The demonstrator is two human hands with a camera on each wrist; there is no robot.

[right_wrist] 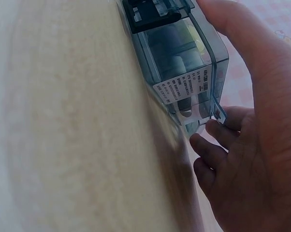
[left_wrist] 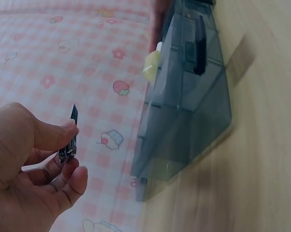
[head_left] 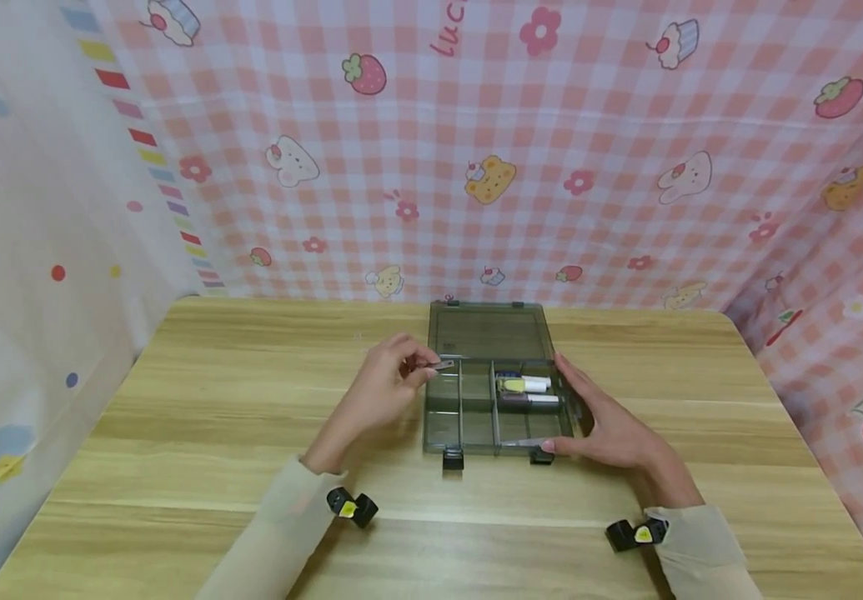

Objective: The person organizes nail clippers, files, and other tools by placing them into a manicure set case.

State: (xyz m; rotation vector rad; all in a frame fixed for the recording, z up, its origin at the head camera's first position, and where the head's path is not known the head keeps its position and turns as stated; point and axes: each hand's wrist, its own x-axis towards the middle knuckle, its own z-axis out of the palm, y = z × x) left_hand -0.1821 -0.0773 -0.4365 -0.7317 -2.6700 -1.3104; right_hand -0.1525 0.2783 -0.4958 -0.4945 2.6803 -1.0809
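In the head view a transparent grey compartment box (head_left: 493,417) lies on the table, its lid (head_left: 487,331) laid back. My left hand (head_left: 386,379) pinches a small metal nail clipper (left_wrist: 72,135) between thumb and fingers, over the box's back left compartment. At the box's right side, my right hand (head_left: 614,425) grips it, thumb at the front right corner and fingers along the side wall. A small yellow bottle with a white cap (head_left: 527,385) and a dark tube with a pale end (head_left: 530,401) lie in the right-hand section. A thin pale strip (head_left: 523,443) lies near the right thumb.
Two black latches, the left latch (head_left: 453,459) among them, hang from the box's front edge. A printed label (right_wrist: 184,86) is on its side wall. The wooden table (head_left: 236,400) reaches back to a pink checked curtain (head_left: 431,167).
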